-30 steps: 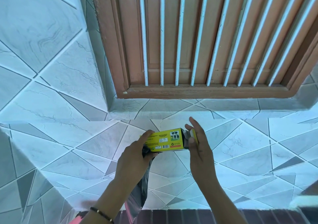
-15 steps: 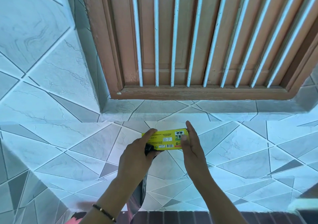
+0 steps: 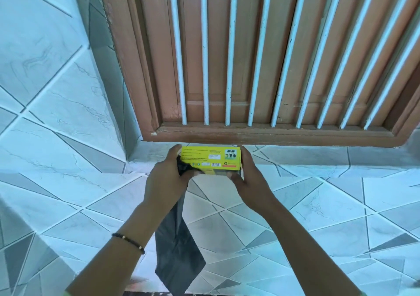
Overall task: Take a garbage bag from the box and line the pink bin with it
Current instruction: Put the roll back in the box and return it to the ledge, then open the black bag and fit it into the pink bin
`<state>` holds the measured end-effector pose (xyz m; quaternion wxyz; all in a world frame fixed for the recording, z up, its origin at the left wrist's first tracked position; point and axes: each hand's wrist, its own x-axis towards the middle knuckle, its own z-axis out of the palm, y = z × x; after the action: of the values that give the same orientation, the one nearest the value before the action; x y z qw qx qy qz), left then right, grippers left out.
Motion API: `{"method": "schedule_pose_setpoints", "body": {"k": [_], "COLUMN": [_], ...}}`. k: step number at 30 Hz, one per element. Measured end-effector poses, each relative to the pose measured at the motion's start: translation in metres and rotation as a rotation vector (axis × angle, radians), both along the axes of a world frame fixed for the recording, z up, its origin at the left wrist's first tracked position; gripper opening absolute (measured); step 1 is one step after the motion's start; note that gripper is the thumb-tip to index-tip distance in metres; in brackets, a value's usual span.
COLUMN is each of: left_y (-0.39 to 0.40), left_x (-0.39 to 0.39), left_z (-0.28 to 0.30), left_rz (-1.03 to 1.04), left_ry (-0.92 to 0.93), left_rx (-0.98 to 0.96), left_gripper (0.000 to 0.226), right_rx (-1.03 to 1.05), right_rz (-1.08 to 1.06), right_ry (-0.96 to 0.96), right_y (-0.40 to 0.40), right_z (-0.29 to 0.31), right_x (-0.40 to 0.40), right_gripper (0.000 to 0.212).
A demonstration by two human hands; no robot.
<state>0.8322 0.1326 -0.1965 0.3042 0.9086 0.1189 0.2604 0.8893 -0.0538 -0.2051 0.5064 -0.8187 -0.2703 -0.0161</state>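
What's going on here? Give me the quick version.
A person holds a yellow box up at the tiled ledge under a wooden window with white bars. The right hand grips the box's right end. The left hand holds its left end together with a bunched dark garbage bag, which hangs down between the arms. The pink bin is not in view, so lining it is not yet done.

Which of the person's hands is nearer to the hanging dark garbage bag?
Left. The left hand grips the garbage bag at the yellow box's left end; the right hand holds the box's far end.
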Motion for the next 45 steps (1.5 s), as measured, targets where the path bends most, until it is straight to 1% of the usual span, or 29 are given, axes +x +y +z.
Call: {"method": "schedule_pose_setpoints", "body": {"k": [2, 3, 5, 10, 13, 16, 19, 21, 23, 25, 27, 28, 29, 30, 31, 33, 34, 35, 36, 38, 39, 41, 43, 45], "left_y": [0.009, 0.012, 0.019, 0.024, 0.023, 0.021, 0.021, 0.020, 0.016, 0.010, 0.003, -0.001, -0.005, -0.009, -0.013, -0.019, -0.021, -0.024, -0.025, -0.025, -0.023, -0.018, -0.011, -0.007], "left_x": [0.019, 0.028, 0.044, 0.068, 0.071, 0.069, 0.064, 0.059, 0.048, 0.032, 0.015, 0.008, -0.001, -0.009, -0.017, -0.035, -0.045, -0.054, -0.061, -0.075, -0.083, -0.096, -0.115, -0.138], "left_z": [0.006, 0.008, 0.009, 0.005, 0.001, -0.003, -0.009, -0.010, -0.009, -0.010, -0.010, -0.009, -0.007, -0.005, -0.003, 0.003, 0.005, 0.007, 0.009, 0.013, 0.014, 0.016, 0.015, 0.008], "left_rz": [0.013, 0.015, 0.023, 0.103, 0.118, 0.125, 0.084, 0.090, 0.148, 0.182, 0.158, 0.144, 0.134, 0.122, 0.103, 0.053, 0.021, -0.016, -0.052, -0.112, -0.138, -0.196, -0.268, -0.317], "left_ry": [-0.003, -0.002, -0.001, 0.030, -0.004, -0.032, -0.030, -0.047, -0.107, -0.175, -0.213, -0.215, -0.211, -0.204, -0.202, -0.211, -0.215, -0.212, -0.198, -0.167, -0.151, -0.129, -0.085, 0.066], "left_rx": [0.010, 0.015, 0.022, 0.038, 0.042, 0.031, 0.009, 0.002, -0.003, -0.038, -0.132, -0.191, -0.249, -0.304, -0.359, -0.439, -0.465, -0.488, -0.509, -0.569, -0.613, -0.738, -0.880, -0.933], "left_gripper": [0.067, 0.064, 0.058, 0.057, 0.057, 0.061, 0.064, 0.062, 0.055, 0.050, 0.048, 0.047, 0.046, 0.045, 0.043, 0.042, 0.042, 0.041, 0.041, 0.043, 0.046, 0.056, 0.071, 0.085], "right_rx": [-0.045, -0.073, -0.115, -0.057, 0.001, 0.008, -0.054, -0.079, -0.023, 0.113, 0.230, 0.251, 0.244, 0.204, 0.136, 0.020, 0.001, 0.010, 0.036, 0.154, 0.222, 0.335, 0.382, 0.465], "right_rz": [-0.033, -0.060, -0.116, -0.260, -0.342, -0.365, -0.370, -0.355, -0.333, -0.370, -0.396, -0.378, -0.337, -0.281, -0.212, -0.087, -0.056, -0.039, -0.031, -0.040, -0.058, -0.069, -0.077, -0.090], "right_ry": [-0.094, -0.124, -0.152, -0.140, -0.117, -0.135, -0.171, -0.137, -0.110, -0.202, -0.291, -0.268, -0.191, -0.075, 0.065, 0.301, 0.360, 0.390, 0.409, 0.443, 0.466, 0.501, 0.512, 0.538], "right_y": [0.010, 0.016, 0.025, 0.036, 0.039, 0.039, 0.038, 0.037, 0.033, 0.027, 0.024, 0.025, 0.026, 0.027, 0.028, 0.028, 0.028, 0.029, 0.029, 0.031, 0.032, 0.029, 0.023, 0.016], "right_z": [0.003, 0.001, -0.003, -0.009, -0.013, -0.016, -0.017, -0.015, -0.011, -0.010, -0.017, -0.020, -0.026, -0.031, -0.036, -0.039, -0.039, -0.037, -0.035, -0.027, -0.023, -0.017, -0.012, -0.011], "right_x": [0.023, 0.034, 0.055, 0.079, 0.085, 0.086, 0.084, 0.082, 0.070, 0.043, 0.004, -0.016, -0.034, -0.048, -0.059, -0.075, -0.082, -0.087, -0.091, -0.104, -0.113, -0.125, -0.140, -0.154], "right_gripper": [0.048, 0.046, 0.048, 0.049, 0.042, 0.035, 0.039, 0.043, 0.040, 0.027, 0.017, 0.016, 0.017, 0.019, 0.026, 0.050, 0.057, 0.058, 0.051, 0.022, 0.014, 0.011, 0.010, 0.013]}}
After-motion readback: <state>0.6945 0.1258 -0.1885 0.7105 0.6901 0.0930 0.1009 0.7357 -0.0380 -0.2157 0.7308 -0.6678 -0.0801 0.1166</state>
